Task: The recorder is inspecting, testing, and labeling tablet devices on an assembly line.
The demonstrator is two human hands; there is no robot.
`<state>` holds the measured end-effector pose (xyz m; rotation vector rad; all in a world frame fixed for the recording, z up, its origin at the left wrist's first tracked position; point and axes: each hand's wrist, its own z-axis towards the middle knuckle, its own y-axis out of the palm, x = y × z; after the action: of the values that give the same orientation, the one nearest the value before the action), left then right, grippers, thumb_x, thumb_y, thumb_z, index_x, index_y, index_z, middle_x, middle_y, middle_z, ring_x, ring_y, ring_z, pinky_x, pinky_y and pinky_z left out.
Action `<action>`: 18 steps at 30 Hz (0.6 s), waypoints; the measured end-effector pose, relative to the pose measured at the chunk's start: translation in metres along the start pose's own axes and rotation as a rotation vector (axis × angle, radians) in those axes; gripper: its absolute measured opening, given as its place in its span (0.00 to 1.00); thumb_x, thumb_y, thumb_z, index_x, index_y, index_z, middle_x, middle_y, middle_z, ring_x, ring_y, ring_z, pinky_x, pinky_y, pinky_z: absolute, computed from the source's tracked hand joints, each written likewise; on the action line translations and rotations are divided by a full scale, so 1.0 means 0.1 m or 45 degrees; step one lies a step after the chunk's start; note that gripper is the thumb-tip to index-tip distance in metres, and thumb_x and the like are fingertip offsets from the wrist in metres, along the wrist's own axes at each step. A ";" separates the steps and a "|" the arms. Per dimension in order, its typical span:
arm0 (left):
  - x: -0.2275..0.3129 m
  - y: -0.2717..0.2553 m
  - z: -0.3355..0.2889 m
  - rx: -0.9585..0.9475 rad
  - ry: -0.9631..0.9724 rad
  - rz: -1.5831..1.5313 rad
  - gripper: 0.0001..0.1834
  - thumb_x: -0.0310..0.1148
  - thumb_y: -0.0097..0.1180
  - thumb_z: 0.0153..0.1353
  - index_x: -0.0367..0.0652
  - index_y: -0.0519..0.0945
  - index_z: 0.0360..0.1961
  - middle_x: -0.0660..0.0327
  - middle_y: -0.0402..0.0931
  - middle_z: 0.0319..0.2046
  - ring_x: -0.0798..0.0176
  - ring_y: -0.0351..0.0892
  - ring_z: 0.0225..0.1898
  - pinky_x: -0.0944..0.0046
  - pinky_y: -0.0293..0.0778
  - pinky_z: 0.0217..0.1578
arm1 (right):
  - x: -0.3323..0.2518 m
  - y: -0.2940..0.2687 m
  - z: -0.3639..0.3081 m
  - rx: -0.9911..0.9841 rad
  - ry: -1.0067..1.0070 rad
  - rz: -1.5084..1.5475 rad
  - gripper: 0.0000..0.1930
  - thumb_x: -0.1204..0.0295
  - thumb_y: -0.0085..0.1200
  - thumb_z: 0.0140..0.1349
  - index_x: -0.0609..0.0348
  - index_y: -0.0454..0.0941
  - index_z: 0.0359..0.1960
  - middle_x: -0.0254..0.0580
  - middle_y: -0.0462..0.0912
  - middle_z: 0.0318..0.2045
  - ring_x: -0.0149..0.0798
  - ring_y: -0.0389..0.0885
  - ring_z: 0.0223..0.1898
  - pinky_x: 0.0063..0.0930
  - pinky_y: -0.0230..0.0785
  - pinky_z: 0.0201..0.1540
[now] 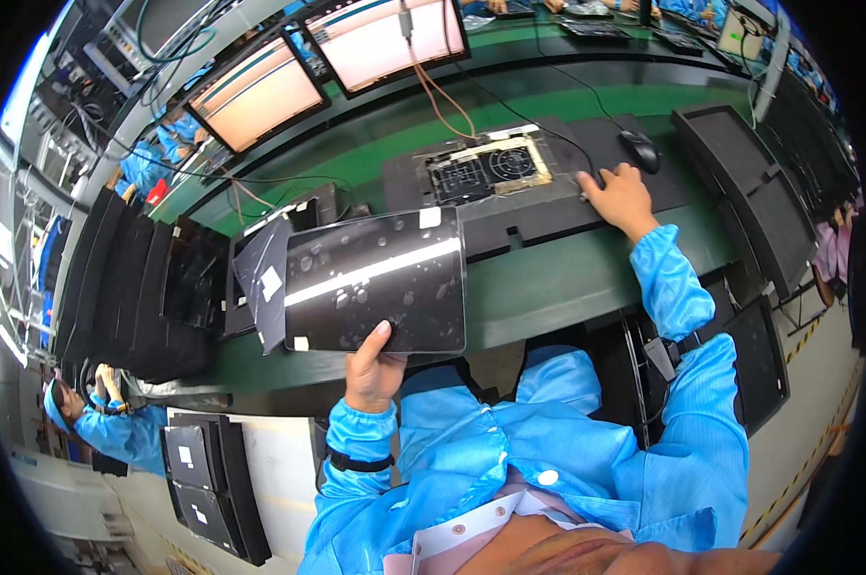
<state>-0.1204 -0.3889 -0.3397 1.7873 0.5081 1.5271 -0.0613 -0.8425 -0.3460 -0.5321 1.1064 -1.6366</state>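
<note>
My left hand (373,374) grips the lower edge of a glossy dark tablet screen panel (375,287), thumb on its face. The panel is tilted and has pale round smudges, a bright light reflection and small white labels at two corners. A grey sheet with a white label (271,282) sits against the panel's left side. My right hand (623,199) lies on the dark foam pad (586,144), thumb spread from the other fingers, with nothing visible in it. Left of it is a test fixture (490,169) with a pale frame and printed circle patterns.
A black mouse (639,150) lies beyond my right hand. Two monitors (255,93) stand at the back. Black foam trays (102,287) are stacked at left; another tray (744,192) is at right. Cables hang over the green bench (538,297). A person (116,431) sits at far left.
</note>
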 end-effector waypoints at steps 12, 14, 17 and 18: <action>-0.23 -0.08 0.05 -0.095 -0.040 -0.459 0.17 0.29 0.55 0.66 0.39 0.80 0.55 0.54 0.82 0.54 0.53 0.82 0.56 0.49 0.77 0.60 | -0.82 -0.84 -0.57 -0.705 0.217 2.399 0.09 0.62 0.56 0.73 0.54 0.76 0.42 0.34 0.81 0.25 0.30 0.83 0.26 0.19 0.73 0.27; -0.27 0.00 0.07 -0.139 -0.052 -0.494 0.16 0.30 0.55 0.67 0.39 0.81 0.54 0.54 0.83 0.54 0.53 0.82 0.56 0.49 0.77 0.60 | -1.20 -0.87 -0.82 -0.846 0.078 2.495 0.10 0.65 0.56 0.72 0.58 0.77 0.44 0.42 0.86 0.33 0.36 0.87 0.33 0.26 0.77 0.31; -0.29 0.07 0.06 -0.026 -0.030 -0.432 0.14 0.31 0.55 0.67 0.39 0.83 0.51 0.53 0.84 0.52 0.52 0.83 0.54 0.47 0.78 0.59 | -1.52 -0.82 -0.99 -0.765 0.127 2.567 0.11 0.66 0.55 0.73 0.61 0.79 0.46 0.42 0.86 0.33 0.37 0.87 0.36 0.25 0.77 0.32; -0.30 0.08 0.07 0.011 -0.036 -0.406 0.13 0.31 0.55 0.67 0.39 0.84 0.50 0.53 0.84 0.51 0.52 0.84 0.54 0.48 0.78 0.58 | -1.55 -0.80 -1.01 -0.763 0.133 2.576 0.11 0.66 0.55 0.73 0.61 0.79 0.46 0.42 0.86 0.33 0.37 0.87 0.36 0.25 0.77 0.32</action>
<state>-0.1220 -0.4169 -0.3539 1.6402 0.7471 1.2787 -0.1254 -0.6578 -0.2973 0.3852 1.3179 0.4423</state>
